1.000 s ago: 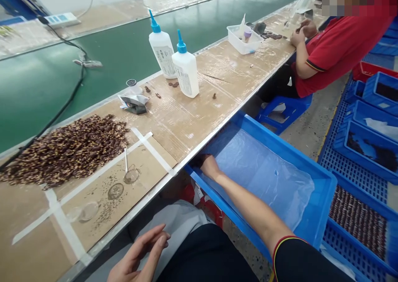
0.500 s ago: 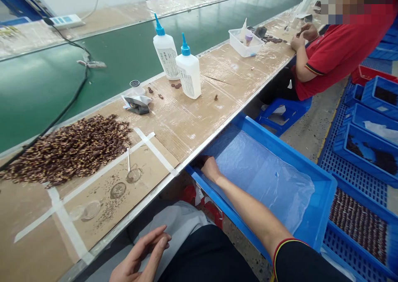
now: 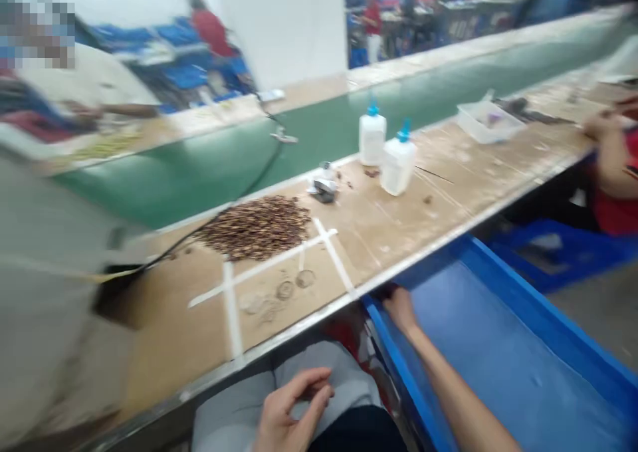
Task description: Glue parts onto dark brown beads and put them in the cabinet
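Note:
My left hand (image 3: 292, 409) rests over my lap below the table edge, fingers loosely curled and apart, nothing in it. My right hand (image 3: 399, 306) reaches into the near corner of a big blue bin (image 3: 523, 319) lined with clear plastic; its fingers are tucked under the table edge and hidden. A heap of small brown parts (image 3: 259, 226) lies on the cardboard-covered table (image 3: 389, 219), beyond white tape lines (image 3: 279, 259). The picture is smeared by motion.
Two white glue bottles with blue caps (image 3: 386, 149) stand on the table, a small crumpled packet (image 3: 323, 187) beside them. A clear tray (image 3: 486, 121) sits farther right near a co-worker's arm (image 3: 611, 153). A green conveyor belt (image 3: 224, 159) with a black cable runs behind. A person in pale clothing (image 3: 44, 272) stands at left.
The view has swung left and up, bringing a person at the left into sight and blurring the scene. Both hands stay about where they were.

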`<state>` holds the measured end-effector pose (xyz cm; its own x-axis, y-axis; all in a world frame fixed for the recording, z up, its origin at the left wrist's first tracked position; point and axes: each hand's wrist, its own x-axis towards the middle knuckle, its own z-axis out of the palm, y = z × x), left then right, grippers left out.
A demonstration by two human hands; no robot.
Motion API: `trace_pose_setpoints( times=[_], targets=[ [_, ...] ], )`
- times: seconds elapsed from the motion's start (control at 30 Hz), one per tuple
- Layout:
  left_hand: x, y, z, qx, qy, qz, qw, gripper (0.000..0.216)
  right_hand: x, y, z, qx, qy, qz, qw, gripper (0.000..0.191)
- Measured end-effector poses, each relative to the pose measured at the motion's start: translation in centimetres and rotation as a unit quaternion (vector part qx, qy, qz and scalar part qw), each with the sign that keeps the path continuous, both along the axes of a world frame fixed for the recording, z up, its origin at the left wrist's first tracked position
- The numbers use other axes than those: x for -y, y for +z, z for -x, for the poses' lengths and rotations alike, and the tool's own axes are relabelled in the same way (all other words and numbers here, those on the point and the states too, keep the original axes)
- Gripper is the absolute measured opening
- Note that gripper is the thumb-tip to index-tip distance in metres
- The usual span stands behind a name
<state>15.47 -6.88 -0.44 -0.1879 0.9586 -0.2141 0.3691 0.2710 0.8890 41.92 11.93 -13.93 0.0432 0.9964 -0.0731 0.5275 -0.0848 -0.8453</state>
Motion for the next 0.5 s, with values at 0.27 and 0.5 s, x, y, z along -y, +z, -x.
trace_pose_setpoints(
  times=[0.27, 0.5],
  targets=[
    [0.3, -2.1, 1.6, 0.041, -0.015, -0.052, 0.998, 0.028, 1.8, 9.1, -1.3, -0.048, -0.156, -0.193, 0.968, 0.042],
    [3.1, -1.9, 4.5, 0.035, 0.058, -0.100, 0.993, 0.037, -8.3, 17.1, 13.5, 0.095, 0.286, -0.245, 0.921, 0.026]
  ],
)
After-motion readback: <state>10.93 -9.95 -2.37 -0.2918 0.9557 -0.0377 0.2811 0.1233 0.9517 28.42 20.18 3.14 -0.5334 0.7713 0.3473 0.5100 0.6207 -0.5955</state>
